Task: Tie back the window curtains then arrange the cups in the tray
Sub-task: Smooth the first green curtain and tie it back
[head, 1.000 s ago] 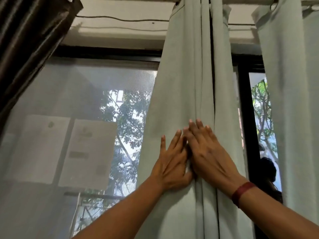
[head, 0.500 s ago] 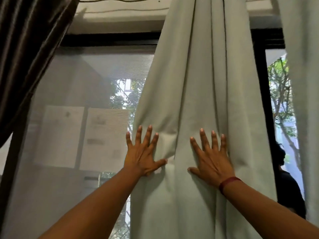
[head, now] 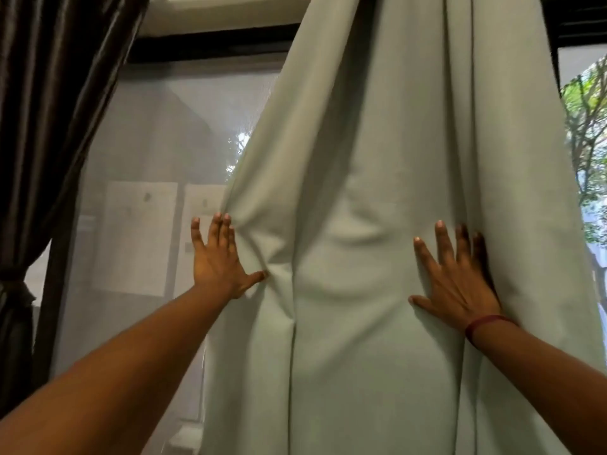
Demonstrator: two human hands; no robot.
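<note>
Two hands of mine are spread flat against a pale green curtain (head: 377, 224) that hangs down the middle of the view, from twelve o'clock to six o'clock. My left hand (head: 218, 261) sits at about nine o'clock from the centre, on the curtain's left edge. Its fingers (head: 216, 231) point up and are splayed, its thumb points right and presses into the cloth, and it grips nothing. Part of this hand lies over a sheer white screen (head: 147, 159) behind the curtain. My right hand (head: 460, 284) sits at about four o'clock from the centre, also open, fingers up, thumb pointing left, palm on the cloth. Its outer fingers sink into a deep vertical fold. A dark red band (head: 486, 323) circles that wrist. Between the hands the cloth is pulled fairly smooth, with a few soft creases.

At nine to eleven o'clock a dark brown curtain (head: 56, 110) hangs along the left edge, gathered in at a narrow waist low down. Behind the sheer screen I can make out pale rectangular sheets (head: 138, 238), too blurred to read. At two to three o'clock a strip of window shows green trees (head: 588, 126). A black window frame (head: 210, 44) runs across near the top. Cups and tray are out of view.
</note>
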